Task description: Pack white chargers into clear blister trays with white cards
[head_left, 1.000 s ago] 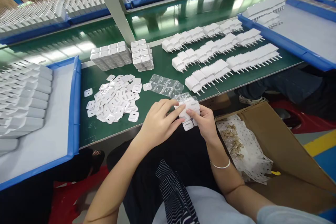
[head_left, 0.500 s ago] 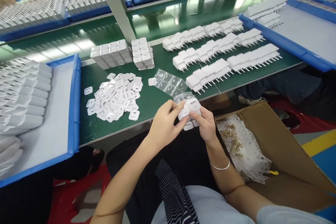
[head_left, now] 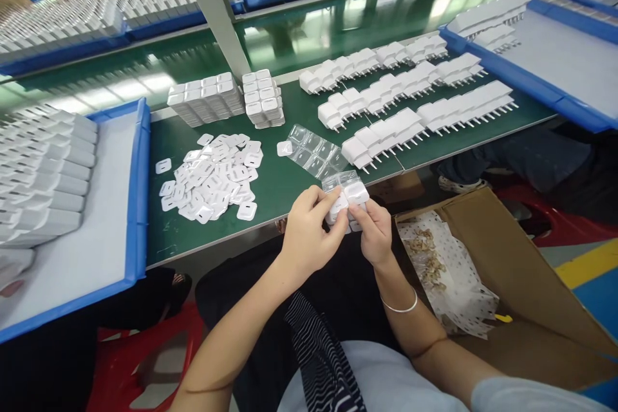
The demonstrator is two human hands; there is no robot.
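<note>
Just off the front edge of the green table (head_left: 284, 183), both hands grip a small sheet of white square pieces (head_left: 356, 192) with clear film at its top. My left hand (head_left: 309, 228) pinches its left side, and my right hand (head_left: 376, 228) pinches its right side. A clear plastic sheet with square cells (head_left: 316, 151) lies on the table behind them, with one white square piece (head_left: 284, 149) at its left end. A loose pile of white square pieces (head_left: 217, 177) is left of my hands. Stacked sheets of white squares (head_left: 206, 100) stand behind the pile.
Rows of white plug-like blocks (head_left: 405, 129) cover the table's right part. Blue-rimmed trays stand at left (head_left: 138, 193) and right (head_left: 541, 84). An open cardboard box (head_left: 521, 264) with plastic waste is at lower right. A metal post (head_left: 217, 19) rises behind the table.
The held sheet has tilted slightly, and the dark print on its top piece no longer shows. My right hand has shifted slightly left. At the far left, a person's hand has drawn back from the tray.
</note>
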